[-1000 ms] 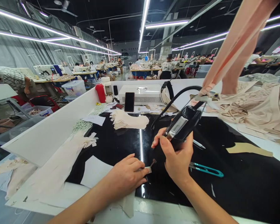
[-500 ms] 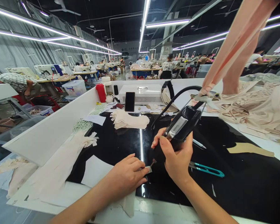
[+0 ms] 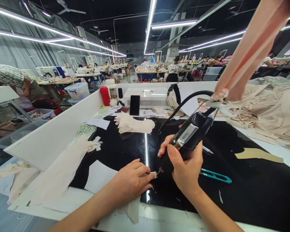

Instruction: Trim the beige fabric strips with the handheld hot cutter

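1. in the head view, the small pale strip [image 3: 155, 174] is mostly hidden under the fingers of the left hand [image 3: 135, 178]; only its short end shows, and its material is difficult to tell.
2. the lower body of the black hand tool [image 3: 198, 127] is partly covered by the right hand [image 3: 187, 169], and it is dark there, so its outline is hard to separate from the black work surface [image 3: 118, 153].
3. the blades of the teal snips [image 3: 216, 176] are hidden behind the right hand, and the pen [image 3: 207, 150] is partly covered too. the pink cloth band [image 3: 253, 48] goes out at the top edge. both forearms are cut off at the bottom.
4. the tool is glossy black, with a long silver plate on its upper side, a thick black cable, and a thin brownish tip [image 3: 160, 170]. it is tilted, tip down to the left, above the black surface.
5. the right hand is closed around the tool. the left hand lies flat, fingers almost together, pressing the strip.
6. the tip is just beside the strip's end; whether they touch, i cannot tell.
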`<control>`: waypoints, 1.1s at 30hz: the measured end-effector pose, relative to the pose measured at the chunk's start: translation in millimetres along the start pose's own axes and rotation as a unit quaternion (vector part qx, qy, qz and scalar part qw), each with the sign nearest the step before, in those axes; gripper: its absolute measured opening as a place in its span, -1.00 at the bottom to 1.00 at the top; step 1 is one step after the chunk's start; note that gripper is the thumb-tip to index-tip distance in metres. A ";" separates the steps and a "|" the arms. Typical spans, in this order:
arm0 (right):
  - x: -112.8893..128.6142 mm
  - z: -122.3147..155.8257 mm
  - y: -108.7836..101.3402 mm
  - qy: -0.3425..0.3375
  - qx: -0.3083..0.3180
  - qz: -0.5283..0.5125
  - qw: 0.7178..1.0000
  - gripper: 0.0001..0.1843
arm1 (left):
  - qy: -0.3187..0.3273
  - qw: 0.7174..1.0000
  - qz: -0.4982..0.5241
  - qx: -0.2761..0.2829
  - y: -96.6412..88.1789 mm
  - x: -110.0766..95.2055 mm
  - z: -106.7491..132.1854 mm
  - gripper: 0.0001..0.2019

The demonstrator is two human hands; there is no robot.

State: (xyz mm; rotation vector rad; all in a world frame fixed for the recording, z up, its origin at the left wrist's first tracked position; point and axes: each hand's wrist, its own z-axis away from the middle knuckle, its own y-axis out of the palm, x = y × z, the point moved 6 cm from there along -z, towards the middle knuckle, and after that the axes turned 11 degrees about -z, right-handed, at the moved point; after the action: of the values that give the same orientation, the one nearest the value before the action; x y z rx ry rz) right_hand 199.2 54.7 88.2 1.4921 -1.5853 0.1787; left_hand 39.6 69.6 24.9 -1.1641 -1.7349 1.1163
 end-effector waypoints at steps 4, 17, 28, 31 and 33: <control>0.8 -0.1 1.4 0.002 0.003 0.008 1.000 -0.72 | -0.001 1.000 0.005 -0.001 0.0 0.2 -0.3 -0.72; -4.3 -4.7 1.0 -0.007 -0.005 0.004 1.000 -0.64 | 0.005 1.000 0.015 -0.015 -3.4 -0.3 0.2 -0.77; 1.4 -2.9 -4.8 -0.023 -0.002 0.014 1.000 -0.67 | -0.026 0.998 0.056 0.000 -10.5 3.3 17.7 -0.82; 1.8 -2.6 -7.2 -0.020 -0.003 0.009 1.000 -0.68 | -0.029 0.998 0.056 0.002 -9.0 3.2 21.2 -0.80; 2.5 -2.2 -8.2 -0.019 -0.001 0.010 1.000 -0.68 | -0.030 0.998 0.052 -0.002 -7.9 2.8 21.8 -0.80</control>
State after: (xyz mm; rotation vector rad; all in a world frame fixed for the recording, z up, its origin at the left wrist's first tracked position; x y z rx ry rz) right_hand 207.7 52.3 87.4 1.4878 -1.6301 0.1611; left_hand 16.7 65.2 25.4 -1.2460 -1.7406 1.2215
